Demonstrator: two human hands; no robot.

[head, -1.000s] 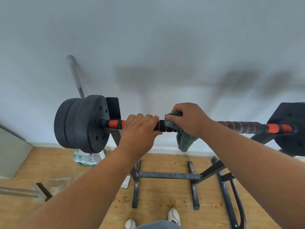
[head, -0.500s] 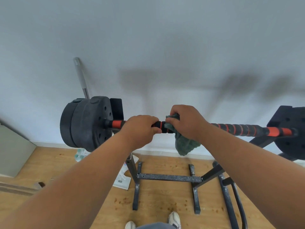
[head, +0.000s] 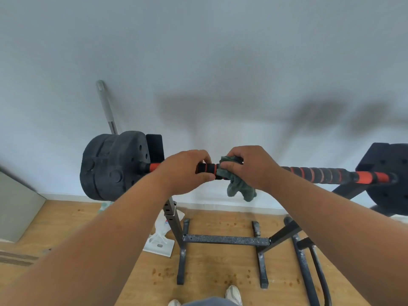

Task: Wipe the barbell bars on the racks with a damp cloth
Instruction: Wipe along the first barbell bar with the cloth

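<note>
a: what are the hands doing?

b: the left hand (head: 184, 171) is curled over the barbell bar (head: 320, 174) from above, fingers wrapped round it, just right of the short orange section beside the left weight plates (head: 112, 166). the right hand (head: 249, 165) sits just beside it on the bar, fingers and thumb closed round a dark green cloth (head: 237, 184), pressing it against the bar.

a: so where's the cloth exactly?

b: bunched under the right hand's fingers, wrapped about the bar, with a loose tail hanging down below the hand. a short black-and-orange stretch of grip shows between the two hands.

a: and the bar itself?

b: it runs across the view, level with the hands, resting on the rack (head: 225, 239). to the right of the right hand it carries on as ribbed black and orange grip, then plain orange, up to the right weight plate (head: 388, 171) at the frame edge.

a: anything further out?

b: a grey pole (head: 106, 107) leans on the white wall (head: 198, 51) behind the left plates. the rack's dark feet stand on a wooden floor (head: 88, 228), with something white and flat (head: 161, 241) lying by the left upright. the toes of two pale shoes (head: 234, 294) show at the bottom.
</note>
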